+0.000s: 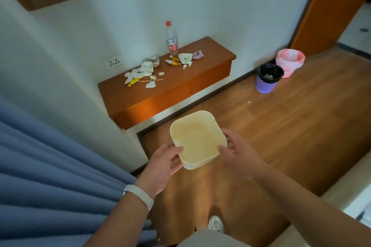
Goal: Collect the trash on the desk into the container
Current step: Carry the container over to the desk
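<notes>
Cream container [197, 140] (empty), gripped at opposite rims by left hand [163, 163] and right hand [239, 151]; paper trash [144, 72] strewn across desk [176, 84].

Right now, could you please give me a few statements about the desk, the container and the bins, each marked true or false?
1. Both hands, left and right, hold the cream container. True.
2. The container already holds trash. False: it looks empty.
3. A red-capped plastic bottle stands upright on the wooden desk. True.
4. The paper scraps lie on the floor. False: they lie on the desk.
5. The purple bin stands on the desk. False: on the floor, beside a pink bin.
</notes>
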`<action>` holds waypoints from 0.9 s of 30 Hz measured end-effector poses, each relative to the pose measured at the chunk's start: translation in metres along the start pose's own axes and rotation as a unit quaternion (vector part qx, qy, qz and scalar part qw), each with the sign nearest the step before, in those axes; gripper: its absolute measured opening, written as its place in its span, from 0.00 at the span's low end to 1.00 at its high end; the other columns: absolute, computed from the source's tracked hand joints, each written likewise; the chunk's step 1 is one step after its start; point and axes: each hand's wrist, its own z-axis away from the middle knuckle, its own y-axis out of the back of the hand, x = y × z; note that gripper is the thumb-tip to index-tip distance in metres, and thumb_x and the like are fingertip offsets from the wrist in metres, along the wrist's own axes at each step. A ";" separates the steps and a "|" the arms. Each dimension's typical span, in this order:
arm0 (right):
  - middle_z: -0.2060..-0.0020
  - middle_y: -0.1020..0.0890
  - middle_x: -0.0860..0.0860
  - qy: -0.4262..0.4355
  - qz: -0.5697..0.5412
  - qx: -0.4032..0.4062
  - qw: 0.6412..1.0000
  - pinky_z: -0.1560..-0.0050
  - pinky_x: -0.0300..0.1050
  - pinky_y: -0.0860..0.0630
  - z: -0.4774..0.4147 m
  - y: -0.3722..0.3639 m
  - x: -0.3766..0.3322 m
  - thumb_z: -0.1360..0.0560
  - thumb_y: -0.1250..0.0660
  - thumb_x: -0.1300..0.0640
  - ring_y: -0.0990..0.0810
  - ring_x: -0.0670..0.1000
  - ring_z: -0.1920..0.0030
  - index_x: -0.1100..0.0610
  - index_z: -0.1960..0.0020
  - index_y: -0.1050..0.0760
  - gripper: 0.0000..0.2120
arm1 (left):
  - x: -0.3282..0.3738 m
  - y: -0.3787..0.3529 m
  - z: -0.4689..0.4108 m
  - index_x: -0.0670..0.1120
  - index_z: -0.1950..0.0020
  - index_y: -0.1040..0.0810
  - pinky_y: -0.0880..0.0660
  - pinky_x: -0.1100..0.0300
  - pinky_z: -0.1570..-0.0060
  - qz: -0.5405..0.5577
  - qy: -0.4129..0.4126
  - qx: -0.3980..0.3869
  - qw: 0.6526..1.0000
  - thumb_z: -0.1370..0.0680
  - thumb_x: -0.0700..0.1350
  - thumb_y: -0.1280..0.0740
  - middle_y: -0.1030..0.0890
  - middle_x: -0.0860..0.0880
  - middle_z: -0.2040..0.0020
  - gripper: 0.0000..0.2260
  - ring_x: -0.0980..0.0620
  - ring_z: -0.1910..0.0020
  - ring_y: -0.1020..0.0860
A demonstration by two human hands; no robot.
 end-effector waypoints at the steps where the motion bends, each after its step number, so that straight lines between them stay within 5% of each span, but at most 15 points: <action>1: 0.44 0.20 0.36 0.003 0.004 0.007 1.000 0.46 0.47 0.21 -0.008 0.011 0.004 0.29 0.37 0.44 0.20 0.40 0.46 0.29 0.41 0.31 0.19 | 0.005 -0.011 -0.009 0.46 0.36 0.21 0.26 0.42 0.32 -0.003 0.000 0.002 1.000 0.25 0.45 0.26 0.13 0.47 0.42 0.18 0.45 0.40 0.17; 13: 0.44 0.23 0.30 -0.003 -0.008 0.102 0.995 0.48 0.49 0.20 -0.055 0.068 0.045 0.29 0.35 0.43 0.20 0.40 0.47 0.24 0.41 0.33 0.21 | 0.044 -0.089 -0.083 0.42 0.42 0.22 0.21 0.47 0.41 -0.043 0.018 -0.015 0.999 0.20 0.39 0.33 0.14 0.42 0.45 0.07 0.44 0.45 0.17; 17: 0.45 0.22 0.30 -0.016 -0.001 0.110 0.994 0.50 0.42 0.21 -0.079 0.084 0.050 0.28 0.35 0.44 0.20 0.39 0.48 0.25 0.41 0.32 0.20 | 0.055 -0.101 -0.117 0.43 0.41 0.21 0.21 0.50 0.47 -0.047 0.022 -0.039 0.998 0.20 0.39 0.33 0.14 0.44 0.46 0.08 0.45 0.47 0.17; 22: 0.48 0.22 0.26 -0.037 0.022 0.128 0.991 0.57 0.25 0.28 -0.123 0.111 0.040 0.30 0.36 0.43 0.21 0.34 0.50 0.21 0.44 0.34 0.20 | 0.081 -0.121 -0.175 0.43 0.41 0.20 0.22 0.44 0.38 -0.036 0.037 -0.072 0.996 0.20 0.38 0.33 0.12 0.45 0.50 0.09 0.44 0.46 0.17; 27: 0.46 0.23 0.29 -0.057 0.040 0.117 0.991 0.49 0.37 0.24 -0.188 0.137 0.029 0.30 0.37 0.41 0.22 0.36 0.48 0.22 0.45 0.34 0.18 | 0.116 -0.129 -0.238 0.42 0.40 0.21 0.20 0.51 0.50 -0.012 0.027 -0.096 0.995 0.19 0.39 0.34 0.12 0.50 0.55 0.09 0.49 0.54 0.17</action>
